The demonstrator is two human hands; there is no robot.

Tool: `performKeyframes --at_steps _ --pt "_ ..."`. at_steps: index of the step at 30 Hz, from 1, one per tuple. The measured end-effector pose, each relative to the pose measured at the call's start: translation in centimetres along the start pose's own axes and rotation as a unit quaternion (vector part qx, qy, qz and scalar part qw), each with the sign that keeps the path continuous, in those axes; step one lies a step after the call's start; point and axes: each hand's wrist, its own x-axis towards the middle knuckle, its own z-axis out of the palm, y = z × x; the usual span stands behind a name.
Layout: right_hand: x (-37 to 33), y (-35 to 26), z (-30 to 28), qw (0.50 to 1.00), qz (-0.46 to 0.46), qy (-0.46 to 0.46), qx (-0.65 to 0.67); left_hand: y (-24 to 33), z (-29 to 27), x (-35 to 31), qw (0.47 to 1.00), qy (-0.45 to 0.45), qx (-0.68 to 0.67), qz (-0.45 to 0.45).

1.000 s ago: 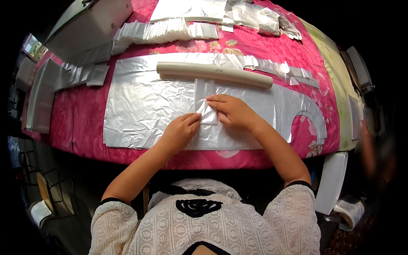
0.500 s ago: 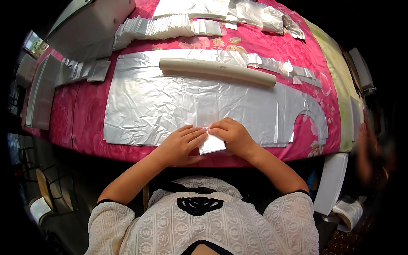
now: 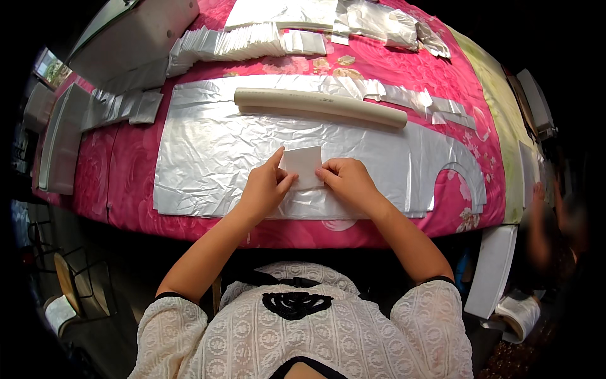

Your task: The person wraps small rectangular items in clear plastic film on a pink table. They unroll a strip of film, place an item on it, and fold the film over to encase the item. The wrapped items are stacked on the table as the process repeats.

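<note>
A small folded square of thin white plastic (image 3: 304, 165) stands between my hands above a broad stack of silvery-white plastic bags (image 3: 214, 145). My left hand (image 3: 265, 188) is at its left edge, with the index finger stretched up along the side and the thumb near the lower corner. From the right, my right hand (image 3: 351, 182) pinches the edge between thumb and fingers. The stack lies flat and wrinkled, with a rounded handle cut-out at its right end. Across its far part rests a long beige tube (image 3: 322, 106).
Rows of folded white packets (image 3: 246, 43) stand on the pink flowered cloth (image 3: 136, 151) beyond the stack. More plastic bags (image 3: 385, 24) lie at the back. White boxes (image 3: 132, 41) occupy the left. At the far right, a blurred person's arm (image 3: 540, 221) shows beside the table.
Both hands have moved away from me, off the table's near edge. The plastic, pressed down half a second ago, is now a raised square, and my hands are farther apart.
</note>
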Motion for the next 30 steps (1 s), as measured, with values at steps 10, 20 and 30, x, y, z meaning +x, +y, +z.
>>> performKeyframes --at_steps 10,20,30 --pt "3.2 -0.2 -0.8 0.979 0.169 -0.117 0.001 0.0 -0.7 0.4 0.996 0.061 0.021 0.056" --pt "3.9 0.8 -0.5 0.972 0.191 -0.127 0.040 -0.1 3.1 0.7 0.922 0.041 0.285 0.260" --pt "1.4 -1.1 -0.2 0.985 0.052 -0.025 -0.161 -0.4 3.4 0.9 0.915 -0.003 0.355 0.193"
